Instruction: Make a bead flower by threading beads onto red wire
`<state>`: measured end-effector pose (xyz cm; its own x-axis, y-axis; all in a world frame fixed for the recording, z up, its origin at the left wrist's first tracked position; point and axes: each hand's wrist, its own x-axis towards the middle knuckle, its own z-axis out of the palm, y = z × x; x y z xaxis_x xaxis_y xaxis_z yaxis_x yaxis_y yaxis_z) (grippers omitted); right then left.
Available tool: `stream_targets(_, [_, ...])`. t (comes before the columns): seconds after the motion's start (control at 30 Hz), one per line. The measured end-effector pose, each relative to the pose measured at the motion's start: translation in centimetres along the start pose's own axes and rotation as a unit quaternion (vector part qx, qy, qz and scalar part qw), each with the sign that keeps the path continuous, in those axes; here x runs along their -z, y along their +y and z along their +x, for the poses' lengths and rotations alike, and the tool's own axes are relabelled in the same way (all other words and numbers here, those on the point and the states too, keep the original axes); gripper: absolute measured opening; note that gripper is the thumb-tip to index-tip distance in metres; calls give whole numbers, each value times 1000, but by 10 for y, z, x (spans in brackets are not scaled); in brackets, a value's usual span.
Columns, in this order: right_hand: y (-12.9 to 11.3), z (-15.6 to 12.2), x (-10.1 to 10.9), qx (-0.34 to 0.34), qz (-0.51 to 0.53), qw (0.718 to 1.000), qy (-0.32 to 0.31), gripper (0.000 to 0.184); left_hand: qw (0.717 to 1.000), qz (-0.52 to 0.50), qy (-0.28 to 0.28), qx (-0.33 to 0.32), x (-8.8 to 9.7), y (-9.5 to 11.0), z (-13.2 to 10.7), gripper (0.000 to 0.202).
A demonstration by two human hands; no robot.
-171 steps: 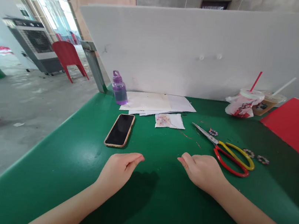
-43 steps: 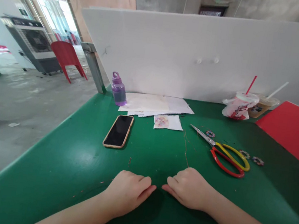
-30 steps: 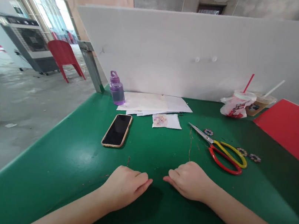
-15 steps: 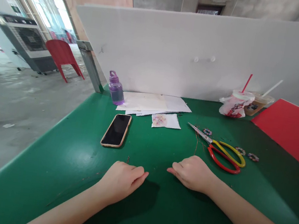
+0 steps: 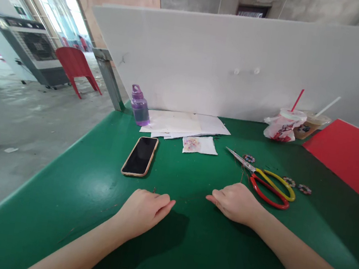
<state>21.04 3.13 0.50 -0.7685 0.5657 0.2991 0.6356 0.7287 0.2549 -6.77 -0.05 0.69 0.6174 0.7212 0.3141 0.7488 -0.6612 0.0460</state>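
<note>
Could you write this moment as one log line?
left hand: closed, near phone; right hand: closed, near scissors; thin strand: by right hand

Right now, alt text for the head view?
A person's left hand and right hand, both curled closed, held apart over a green table; anything they grip is too fine to make out. Beyond: a phone, scissors and three small multicoloured rings, then a purple bottle, papers and two cups before a white panel.
</note>
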Motion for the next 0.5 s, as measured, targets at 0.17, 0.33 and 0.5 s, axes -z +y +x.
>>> stream_targets(0.17, [5, -2, -1, 0, -7, 1000, 0, 46, 1000, 3, -10, 11, 0, -2, 0, 38])
stream_targets(0.33, [14, -5, -1, -5, -18, 1000, 2, 47, 999, 2, -23, 23, -1, -7, 0, 35])
stream_targets(0.5, [22, -8, 2, -22, -40, 999, 6, 46, 999, 1, -20, 38, -1, -13, -1, 34])
